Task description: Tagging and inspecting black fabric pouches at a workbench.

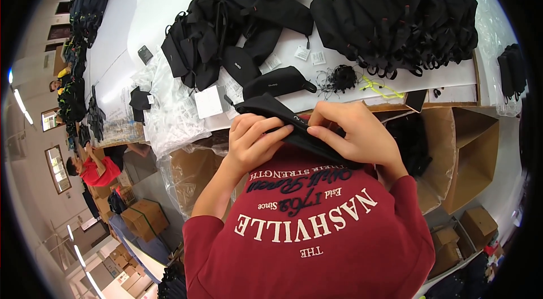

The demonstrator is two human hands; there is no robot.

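Close in front of my chest, over the table's near edge, I hold a black fabric pouch (270, 106). My left hand (253, 139) is closed on its left part, thumb and fingers pressed on the cloth. The right part is pinched by my right hand (357, 132), thumb against fingers. Just beyond lies another black pouch (277, 82) with a small light logo. A loose heap of black pouches (226, 22) spreads behind it, and a thick row of black pouches (396, 13) is stacked to the right.
On the white table (116, 44) are black cords (342, 78), a yellow-green cord (380, 88), white tags (302, 52), a white card (209, 102), clear plastic bags (169, 104) and a phone-like dark slab (416, 100). An open cardboard box (475, 152) stands below right. A person in red (100, 172) is at left.
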